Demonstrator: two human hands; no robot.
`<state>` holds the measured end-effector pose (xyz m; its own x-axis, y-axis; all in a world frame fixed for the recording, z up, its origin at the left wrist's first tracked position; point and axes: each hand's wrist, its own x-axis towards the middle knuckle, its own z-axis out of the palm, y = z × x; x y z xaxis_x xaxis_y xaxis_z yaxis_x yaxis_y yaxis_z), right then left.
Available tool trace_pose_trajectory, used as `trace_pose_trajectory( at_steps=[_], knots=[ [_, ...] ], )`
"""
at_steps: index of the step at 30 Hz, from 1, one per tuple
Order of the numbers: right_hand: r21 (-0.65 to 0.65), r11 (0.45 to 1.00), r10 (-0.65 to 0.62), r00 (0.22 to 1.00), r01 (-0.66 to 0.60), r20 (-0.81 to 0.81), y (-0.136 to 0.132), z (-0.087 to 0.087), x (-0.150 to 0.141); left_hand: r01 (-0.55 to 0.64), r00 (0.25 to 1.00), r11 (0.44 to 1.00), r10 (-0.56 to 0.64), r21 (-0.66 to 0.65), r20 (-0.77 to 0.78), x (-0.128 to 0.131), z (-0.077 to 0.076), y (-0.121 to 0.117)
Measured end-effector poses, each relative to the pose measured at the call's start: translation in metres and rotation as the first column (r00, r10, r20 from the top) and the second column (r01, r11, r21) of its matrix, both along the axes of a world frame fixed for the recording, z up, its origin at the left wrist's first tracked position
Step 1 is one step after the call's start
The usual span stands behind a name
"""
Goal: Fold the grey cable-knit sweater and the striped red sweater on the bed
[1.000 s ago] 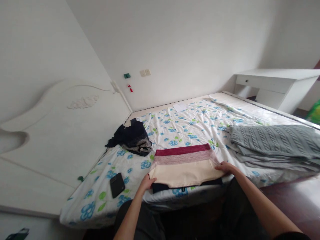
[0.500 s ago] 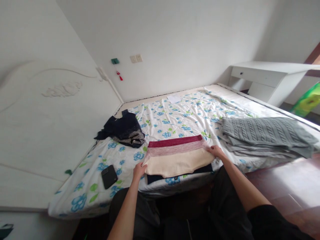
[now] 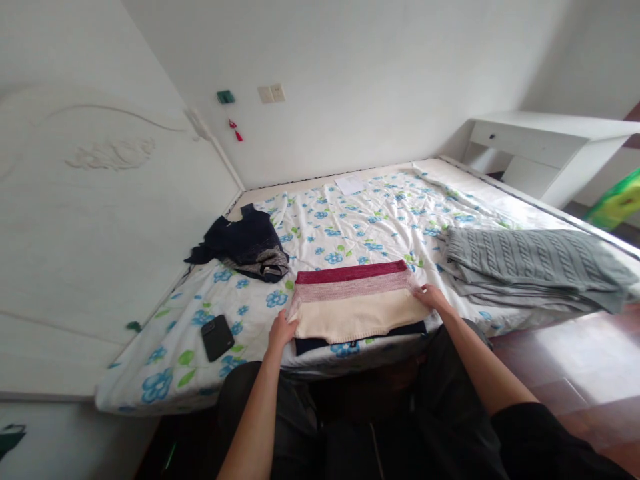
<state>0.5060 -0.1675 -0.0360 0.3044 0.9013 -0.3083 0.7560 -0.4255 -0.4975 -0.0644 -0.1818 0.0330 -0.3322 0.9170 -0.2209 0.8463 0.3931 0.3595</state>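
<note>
A folded knit sweater (image 3: 357, 303) with red, pink and cream bands lies on the flowered bed sheet (image 3: 350, 233) near the front edge, on top of a dark garment. My left hand (image 3: 281, 330) grips the sweater's left edge, fingers tucked under it. My right hand (image 3: 431, 297) holds its right edge, fingers curled on the fabric.
A black phone (image 3: 217, 337) lies on the sheet to the left. A crumpled dark garment (image 3: 243, 245) sits near the white headboard (image 3: 100, 220). Folded grey knitwear (image 3: 530, 263) is stacked on the right. A paper (image 3: 350, 185) lies far back. A white desk (image 3: 545, 143) stands right.
Both hands have stayed on the sweater's two side edges. The view has shifted slightly, and the hands have drawn a little inward and up along the edges.
</note>
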Motion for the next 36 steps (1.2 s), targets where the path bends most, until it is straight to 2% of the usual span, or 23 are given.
trace_pose_trajectory(
  at_steps=[4, 10, 13, 16, 19, 21, 23, 26, 31, 34, 36],
  knots=[
    [-0.027, 0.999, 0.044, 0.999, -0.044, 0.003, 0.001, 0.006, 0.004, -0.016, 1.000, 1.000, 0.016, 0.007, -0.004, -0.001, 0.006, 0.005],
    [-0.026, 1.000, -0.017, 0.999, 0.018, 0.033, -0.002, 0.011, 0.003, -0.020, 0.999, 1.000, 0.019, -0.020, -0.033, -0.002, 0.013, 0.002],
    [0.027, 1.000, -0.011, 0.996, 0.009, 0.084, -0.003, 0.010, -0.002, 0.082, 0.992, 0.991, -0.071, 0.108, -0.107, 0.009, 0.017, -0.005],
    [0.179, 0.984, 0.004, 0.994, -0.025, 0.114, -0.005, 0.011, -0.008, 0.360, 0.932, 0.907, -0.361, 0.219, -0.036, 0.031, 0.017, -0.018],
    [0.321, 0.945, 0.016, 0.990, -0.061, 0.141, -0.007, 0.016, -0.017, 0.616, 0.748, 0.763, -0.644, 0.194, 0.159, 0.061, 0.007, -0.038],
    [0.385, 0.917, 0.062, 0.991, -0.103, 0.117, -0.009, 0.018, -0.027, 0.713, 0.649, 0.680, -0.732, 0.171, 0.205, 0.080, -0.002, -0.050],
    [0.426, 0.887, 0.172, 0.983, -0.180, 0.058, -0.013, 0.020, -0.041, 0.755, 0.608, 0.639, -0.767, 0.149, 0.206, 0.092, -0.009, -0.056],
    [0.437, 0.857, 0.324, 0.945, -0.275, -0.040, -0.019, 0.020, -0.067, 0.747, 0.613, 0.653, -0.750, 0.129, 0.248, 0.095, -0.012, -0.053],
    [0.462, 0.822, 0.436, 0.890, -0.334, -0.132, -0.033, 0.016, -0.110, 0.729, 0.612, 0.672, -0.725, 0.129, 0.318, 0.088, -0.009, -0.041],
    [0.502, 0.766, 0.533, 0.833, -0.401, -0.146, -0.046, 0.012, -0.134, 0.720, 0.624, 0.684, -0.713, 0.118, 0.318, 0.087, -0.009, -0.038],
    [0.522, 0.720, 0.595, 0.793, -0.457, -0.128, -0.057, 0.008, -0.150, 0.735, 0.620, 0.667, -0.733, 0.119, 0.280, 0.085, -0.010, -0.038]
  ],
)
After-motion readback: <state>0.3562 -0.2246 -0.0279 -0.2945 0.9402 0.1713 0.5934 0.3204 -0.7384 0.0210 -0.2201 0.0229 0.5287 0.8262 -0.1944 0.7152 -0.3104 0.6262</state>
